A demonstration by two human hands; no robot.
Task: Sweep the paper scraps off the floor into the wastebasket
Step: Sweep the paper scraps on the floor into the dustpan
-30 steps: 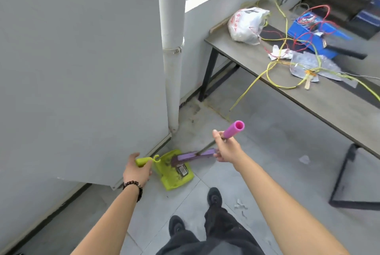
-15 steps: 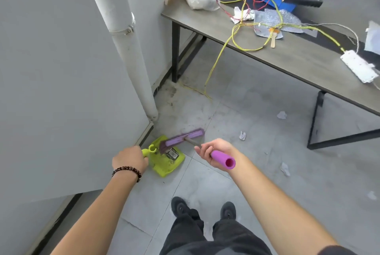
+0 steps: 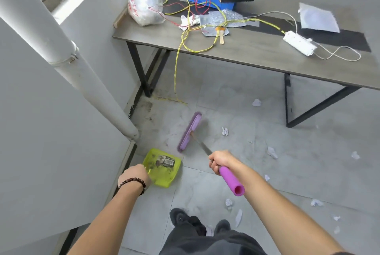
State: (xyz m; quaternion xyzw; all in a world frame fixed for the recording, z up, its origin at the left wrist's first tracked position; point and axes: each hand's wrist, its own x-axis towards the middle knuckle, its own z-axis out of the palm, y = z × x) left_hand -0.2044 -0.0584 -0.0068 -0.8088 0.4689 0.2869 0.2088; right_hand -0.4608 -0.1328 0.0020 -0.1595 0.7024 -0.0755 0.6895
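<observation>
Head view: dustpan [image 3: 162, 179] label [image 3: 168, 161] unreadable

One broom [image 3: 190, 131], one dustpan [image 3: 164, 175], two hands [image 3: 134, 174] [image 3: 220, 161], one table [image 3: 246, 51], roughly ten paper scraps [image 3: 224, 131].

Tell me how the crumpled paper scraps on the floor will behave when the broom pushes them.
The paper scraps look small and crumpled, so probably light; they may tumble or skip aside. The tiled floor looks smooth, so little should hold them. The broom head is wide and should gather them.
</observation>
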